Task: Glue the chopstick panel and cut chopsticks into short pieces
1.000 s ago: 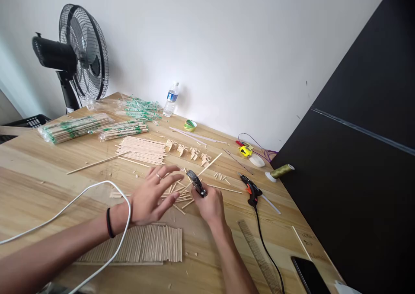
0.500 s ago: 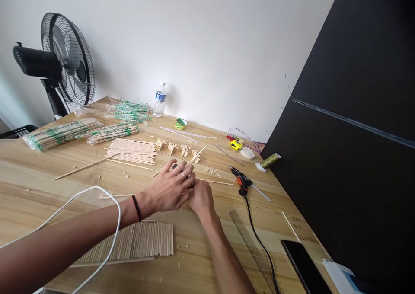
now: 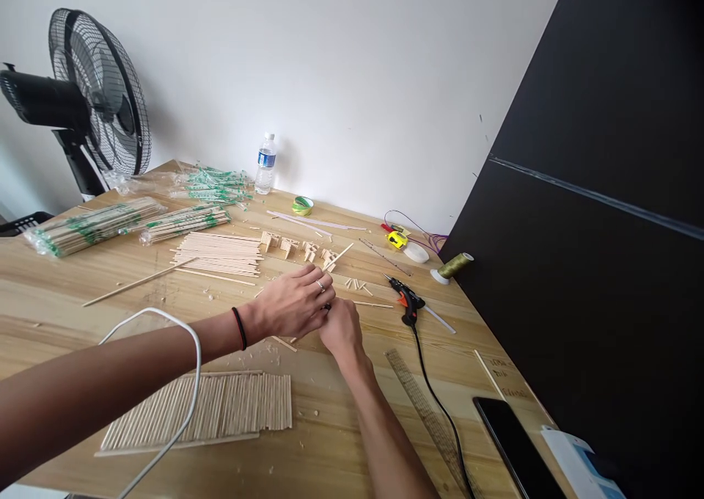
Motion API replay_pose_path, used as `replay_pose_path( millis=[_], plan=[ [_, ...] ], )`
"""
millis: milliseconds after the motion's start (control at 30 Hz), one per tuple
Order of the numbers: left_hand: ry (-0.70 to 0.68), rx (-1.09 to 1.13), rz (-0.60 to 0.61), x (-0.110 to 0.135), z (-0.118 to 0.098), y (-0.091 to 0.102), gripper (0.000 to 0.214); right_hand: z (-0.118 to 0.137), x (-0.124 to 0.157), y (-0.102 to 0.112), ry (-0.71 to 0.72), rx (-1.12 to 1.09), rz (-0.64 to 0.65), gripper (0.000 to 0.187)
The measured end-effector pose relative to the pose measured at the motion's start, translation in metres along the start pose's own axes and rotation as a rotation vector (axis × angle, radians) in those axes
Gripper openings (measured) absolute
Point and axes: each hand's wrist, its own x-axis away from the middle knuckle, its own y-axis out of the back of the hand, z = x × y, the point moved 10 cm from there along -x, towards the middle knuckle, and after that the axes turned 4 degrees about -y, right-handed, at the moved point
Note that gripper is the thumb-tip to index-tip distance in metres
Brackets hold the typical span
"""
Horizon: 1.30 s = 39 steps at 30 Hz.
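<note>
My left hand [image 3: 300,299], a ring on one finger, curls over a thin wooden stick [image 3: 339,257] whose end sticks out past the fingers. Against it, my right hand [image 3: 339,328] is closed like a fist, knuckles up. Only a small piece of a dark object [image 3: 327,307] shows between the two hands; its kind is hidden. Beyond the hands stand several small structures of glued sticks [image 3: 289,246]. Short cut pieces [image 3: 356,285] lie to their right. Nearer to me lies a panel of sticks laid side by side [image 3: 220,409].
A black glue gun [image 3: 405,299] with a cord lies at right, beside a clear ruler [image 3: 423,411] and a phone [image 3: 514,444]. Loose sticks [image 3: 217,254] and bagged bundles [image 3: 99,224] lie left. A white cable [image 3: 196,367] loops over my left forearm. Behind stand a bottle [image 3: 265,164] and a fan [image 3: 99,95].
My left hand has closed further over the dark object, which showed more before. The stick's tip has shifted slightly right, and the view has moved a little.
</note>
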Motion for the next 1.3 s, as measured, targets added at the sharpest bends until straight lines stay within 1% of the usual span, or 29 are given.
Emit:
replay_pose_path(
  millis=[167, 300, 433, 600, 800, 933, 1100, 1200, 1300],
  plan=[
    [0.007, 0.0, 0.002, 0.0, 0.003, -0.003, 0.027, 0.001, 0.0, 0.001, -0.004, 0.001, -0.001, 0.022],
    [-0.006, 0.005, 0.01, 0.0, 0.002, -0.003, 0.026, 0.002, -0.002, 0.0, -0.004, 0.01, 0.007, 0.019],
    [-0.02, 0.014, -0.007, -0.002, 0.002, -0.001, 0.028, 0.0, -0.002, -0.001, -0.018, 0.021, 0.005, 0.019],
    [-0.013, 0.04, -0.011, -0.003, 0.005, -0.004, 0.031, -0.002, -0.004, -0.003, -0.028, 0.026, 0.002, 0.019],
    [-0.045, -0.002, -0.005, -0.006, 0.003, -0.003, 0.037, -0.001, -0.003, -0.001, -0.043, 0.029, -0.009, 0.022],
    [-0.011, 0.048, -0.018, -0.003, 0.008, -0.004, 0.035, -0.002, -0.001, 0.002, -0.068, 0.039, -0.015, 0.02],
    [-0.015, 0.095, -0.029, 0.004, 0.011, -0.007, 0.034, -0.004, 0.0, 0.002, -0.079, 0.032, -0.035, 0.018],
    [-0.013, 0.096, -0.043, 0.007, 0.015, -0.003, 0.034, -0.005, -0.001, 0.001, -0.081, 0.008, -0.052, 0.016],
    [0.038, 0.073, -0.085, 0.011, 0.027, 0.012, 0.036, -0.009, 0.0, 0.007, -0.095, -0.044, -0.098, 0.016]
  ],
)
